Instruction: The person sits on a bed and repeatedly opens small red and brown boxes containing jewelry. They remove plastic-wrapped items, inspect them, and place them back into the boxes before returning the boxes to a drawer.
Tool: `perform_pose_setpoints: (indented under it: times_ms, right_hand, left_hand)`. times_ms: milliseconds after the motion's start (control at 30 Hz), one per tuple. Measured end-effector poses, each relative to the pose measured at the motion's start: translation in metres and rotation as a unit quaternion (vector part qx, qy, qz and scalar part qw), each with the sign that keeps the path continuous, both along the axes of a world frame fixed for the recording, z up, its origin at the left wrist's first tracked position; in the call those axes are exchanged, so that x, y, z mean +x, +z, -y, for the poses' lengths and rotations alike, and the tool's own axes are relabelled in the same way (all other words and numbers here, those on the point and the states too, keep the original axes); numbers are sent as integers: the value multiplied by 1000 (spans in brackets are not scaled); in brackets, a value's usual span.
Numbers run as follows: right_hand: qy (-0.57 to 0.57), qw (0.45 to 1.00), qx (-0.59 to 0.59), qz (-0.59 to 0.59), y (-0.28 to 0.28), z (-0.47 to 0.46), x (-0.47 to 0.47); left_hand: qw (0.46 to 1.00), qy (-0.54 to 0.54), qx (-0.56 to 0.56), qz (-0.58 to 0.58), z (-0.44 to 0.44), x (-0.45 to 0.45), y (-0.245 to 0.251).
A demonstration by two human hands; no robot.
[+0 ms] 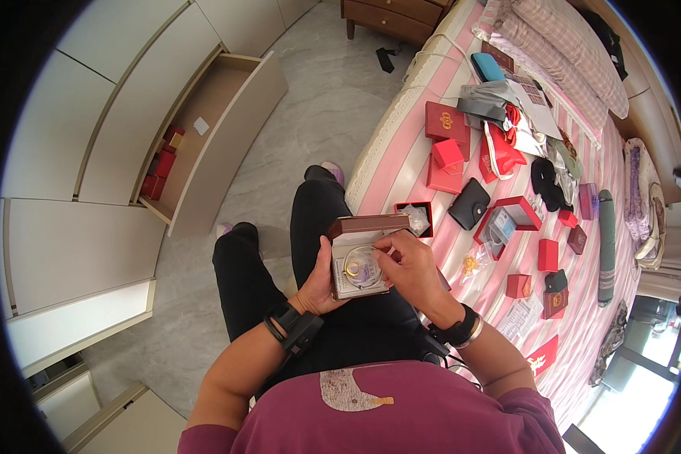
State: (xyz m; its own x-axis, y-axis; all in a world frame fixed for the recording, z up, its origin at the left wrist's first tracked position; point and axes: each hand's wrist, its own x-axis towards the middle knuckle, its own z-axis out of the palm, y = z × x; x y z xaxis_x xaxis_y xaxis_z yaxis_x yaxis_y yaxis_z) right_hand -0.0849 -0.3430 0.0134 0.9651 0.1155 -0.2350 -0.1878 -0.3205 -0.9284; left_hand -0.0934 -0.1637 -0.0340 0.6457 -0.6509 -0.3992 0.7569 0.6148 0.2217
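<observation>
My left hand [316, 284] holds an open brown jewelry box [368, 225] above my lap, thumb along its left side. Inside lie a silver-coloured bangle [349, 255], a gold-coloured ring [352, 268] and something pale purple. The fingertips of my right hand [411, 267] pinch the upper right of the bangle at the box's right edge. Just beyond the lid, on the bed, stands an open red box [430, 220] with a clear plastic bag in it. A clear bag with a gold-coloured item [472, 264] lies right of my right hand.
The bed [386, 153] with a striped sheet bears red boxes [447, 153], a black wallet [469, 204], an open red box [526, 213], pouches and papers. An open drawer [221, 153] at the left holds small red boxes [163, 163]. A wooden cabinet [391, 16] stands at the top.
</observation>
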Motion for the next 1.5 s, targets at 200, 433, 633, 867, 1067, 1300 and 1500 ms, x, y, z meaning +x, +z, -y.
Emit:
perform_pose_setpoints:
  times_ms: [200, 433, 633, 867, 1067, 1300, 1500]
  right_hand:
    - [70, 992, -58, 84, 12, 2, -1]
    - [193, 955, -139, 176, 13, 5, -7]
    - [228, 941, -176, 176, 6, 3, -7]
    - [216, 914, -254, 231, 7, 0, -8]
    - [131, 970, -78, 189, 10, 21, -2]
    - [-49, 983, -150, 91, -24, 101, 30]
    - [75, 918, -340, 189, -61, 91, 40]
  left_hand:
    - [999, 4, 20, 50, -4, -6, -7]
    - [998, 0, 18, 62, -4, -5, -11]
    - [997, -29, 53, 51, -6, -6, -14]
    - [1000, 22, 8, 18, -5, -6, -21]
    - [997, 37, -59, 23, -8, -3, -13]
    - [994, 24, -88, 55, -2, 2, -6]
    - [994, 23, -87, 57, -2, 4, -6]
